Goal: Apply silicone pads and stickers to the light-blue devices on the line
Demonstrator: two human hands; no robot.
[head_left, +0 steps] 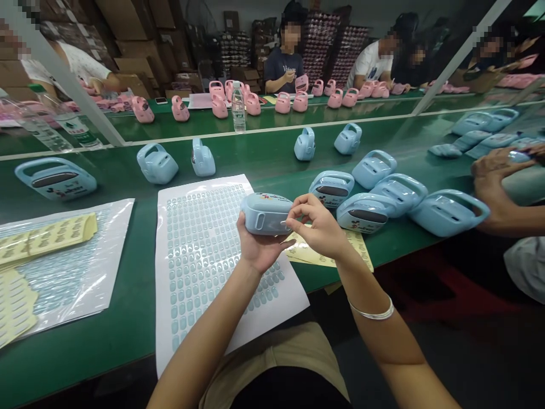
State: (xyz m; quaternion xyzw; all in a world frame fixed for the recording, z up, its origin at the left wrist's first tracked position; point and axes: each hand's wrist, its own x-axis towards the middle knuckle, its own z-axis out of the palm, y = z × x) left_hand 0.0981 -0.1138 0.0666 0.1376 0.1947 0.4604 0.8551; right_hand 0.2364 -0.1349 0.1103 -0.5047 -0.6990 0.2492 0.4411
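My left hand (255,251) holds a light-blue plastic case (268,215) from below, tilted so that one narrow side faces me. That side has an oval recess near its left end. Printed pictures show on the upper face. At the case's right end is my right hand (317,227), its thumb and forefinger pinched together. A tiny pale piece seems to show at the fingertips, too small to name. Beneath both hands lies a white sheet (163,318) covered with rows of small clear bluish oval stickers, with gaps at its lower right.
Several light-blue handled cases (361,213) crowd the right; others stand along the back. A yellow sticker sheet (360,247) lies under my right wrist. More sheets (114,250) are at left. A co-worker's hands (494,176) are at right. Across the green table (140,324) stand pink cases and a bottle (239,111).
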